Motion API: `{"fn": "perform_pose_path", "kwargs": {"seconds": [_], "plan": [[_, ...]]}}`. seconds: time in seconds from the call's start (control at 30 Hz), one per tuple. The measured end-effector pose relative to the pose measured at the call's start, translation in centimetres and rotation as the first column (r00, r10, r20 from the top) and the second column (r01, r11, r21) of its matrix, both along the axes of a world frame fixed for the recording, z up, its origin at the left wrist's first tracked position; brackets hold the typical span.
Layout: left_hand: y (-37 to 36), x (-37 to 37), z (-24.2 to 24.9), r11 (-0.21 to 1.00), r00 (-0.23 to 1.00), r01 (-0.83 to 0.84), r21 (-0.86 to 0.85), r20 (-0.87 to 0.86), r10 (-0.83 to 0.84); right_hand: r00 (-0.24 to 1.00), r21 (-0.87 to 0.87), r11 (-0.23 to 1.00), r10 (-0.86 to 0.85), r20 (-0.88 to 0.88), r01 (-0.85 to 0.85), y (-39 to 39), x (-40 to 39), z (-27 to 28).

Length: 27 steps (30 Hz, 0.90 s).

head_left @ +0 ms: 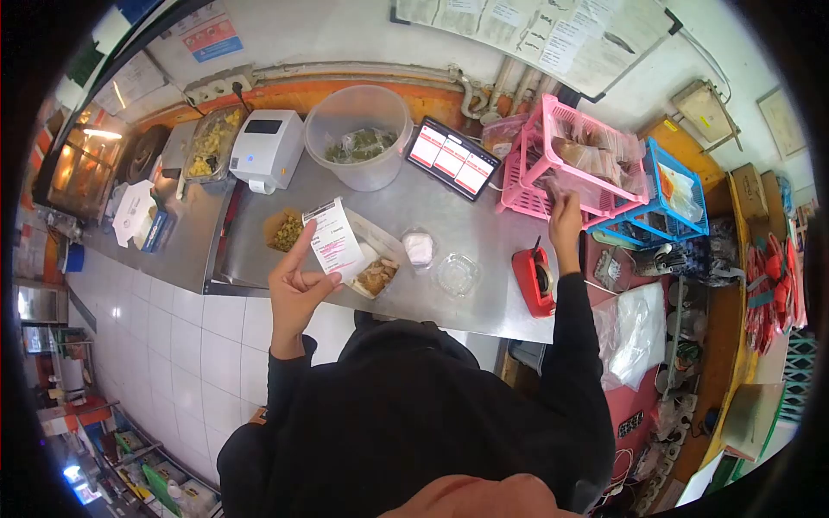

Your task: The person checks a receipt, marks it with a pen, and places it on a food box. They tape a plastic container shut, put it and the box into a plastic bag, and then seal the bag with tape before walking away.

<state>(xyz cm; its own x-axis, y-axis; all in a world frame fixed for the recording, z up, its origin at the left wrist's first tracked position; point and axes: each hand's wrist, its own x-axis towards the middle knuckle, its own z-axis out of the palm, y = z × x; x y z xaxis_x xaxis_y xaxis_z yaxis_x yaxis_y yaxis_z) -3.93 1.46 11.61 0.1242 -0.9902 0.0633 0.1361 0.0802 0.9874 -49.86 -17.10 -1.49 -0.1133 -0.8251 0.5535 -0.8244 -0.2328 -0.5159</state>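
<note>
White printed slip (335, 240) at the fingertips (308, 231) of the left hand (296, 283)

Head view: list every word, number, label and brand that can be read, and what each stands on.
No text can be read with certainty.
Receipt in the left hand: print and pink marks, too small and blurred.
Tablet: red and white panels, text too small.
Whiteboard: writing and pinned sheets, too blurred.
Poster: too blurred.
Blue-and-white box: lettering unreadable.
</note>
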Motion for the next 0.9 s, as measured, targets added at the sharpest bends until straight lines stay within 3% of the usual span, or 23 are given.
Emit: {"fn": "perform_pose_path", "kwargs": {"seconds": [0.03, 0.07, 0.1, 0.17, 0.2, 0.33, 0.37, 0.43, 0.57, 0.6, 0.63, 0.7, 0.73, 0.77, 0.8, 0.83, 0.87, 0.9], "plan": [[0.0, 0.8, -0.3, 1.0, 1.0, 0.001, -0.009, 0.012, -0.001, 0.964, 0.13, 0.991, -0.075, 0.254, 0.043, 0.8, 1.1, 0.2], [-0.1, 1.5, -0.5, 1.0, 1.0, -0.005, 0.002, 0.007, 0.005, 0.94, 0.019, 1.0, -0.001, 0.341, -0.006, 1.0, 1.6, -0.8], [-0.3, 2.2, -0.6, 1.0, 1.0, -0.012, 0.001, -0.001, 0.012, 0.838, 0.08, 0.989, 0.06, 0.543, -0.123, 1.7, 2.3, -1.6], [-0.6, 3.6, -0.6, 0.999, 1.0, -0.025, 0.02, -0.004, 0.025, 0.374, 0.297, 0.83, -0.116, 0.92, -0.472, 5.2, 6.9, 2.9], [-0.8, 4.2, -0.3, 1.0, 1.0, -0.019, 0.003, -0.016, 0.019, 0.282, 0.311, 0.799, -0.186, 0.941, -0.515, 6.4, 10.5, 5.4], [-1.0, 7.6, -0.1, 1.0, 0.998, -0.007, -0.022, -0.057, 0.006, 0.249, 0.315, 0.609, -0.193, 0.949, -0.728, 7.7, 16.5, 2.9], [-1.0, 8.5, -0.1, 0.999, 0.998, -0.004, -0.032, -0.058, 0.002, 0.358, 0.376, 0.543, -0.145, 0.923, -0.751, 7.9, 17.9, 2.3], [-0.8, 10.1, -0.2, 1.0, 0.998, -0.024, -0.014, -0.062, 0.023, 0.529, 0.395, 0.67, -0.004, 0.848, -0.628, 8.9, 22.9, -1.3], [-0.5, 13.2, -0.8, 0.999, 0.996, -0.036, 0.005, -0.077, 0.037, 0.875, 0.609, 0.641, 0.235, 0.423, -0.467, 10.9, 30.0, -7.8], [-0.5, 13.9, -1.1, 1.0, 0.995, -0.026, 0.009, -0.094, 0.027, 0.85, 0.483, 0.709, 0.348, 0.395, -0.514, 11.3, 31.1, -10.7], [-0.6, 14.5, -1.2, 1.0, 0.995, -0.027, 0.01, -0.097, 0.028, 0.851, 0.485, 0.707, 0.348, 0.393, -0.514, 11.6, 32.2, -11.1], [-0.6, 15.4, -1.4, 1.0, 0.996, 0.014, -0.006, -0.092, -0.015, 0.945, 0.618, 0.74, 0.327, 0.014, -0.265, 12.3, 34.0, -11.0], [-0.7, 15.7, -1.6, 1.0, 0.996, 0.012, -0.006, -0.093, -0.013, 0.947, 0.471, 0.845, 0.317, -0.058, -0.254, 12.4, 34.4, -10.4], [-0.9, 15.8, -1.7, 0.999, 0.995, 0.049, -0.004, -0.085, -0.049, 0.945, 0.47, 0.844, 0.321, -0.06, -0.257, 12.1, 34.6, -9.8], [-0.8, 15.6, -1.9, 0.996, 0.993, 0.084, 0.003, -0.077, -0.084, 0.923, 0.546, 0.746, 0.277, 0.266, -0.381, 12.0, 35.3, -5.8], [-0.7, 15.1, -2.1, 0.997, 0.994, 0.081, 0.006, -0.079, -0.08, 0.813, 0.565, 0.642, 0.166, 0.558, -0.518, 12.1, 36.1, -2.3], [-0.8, 14.3, -2.2, 0.99, 0.986, 0.138, 0.013, -0.102, -0.135, 0.578, 0.288, 0.661, 0.269, 0.77, -0.692, 12.4, 37.0, -0.6], [-1.1, 13.4, -2.1, 0.981, 0.973, 0.196, 0.012, -0.124, -0.193, 0.579, 0.283, 0.665, 0.276, 0.767, -0.691, 12.8, 37.4, 2.2]]}}
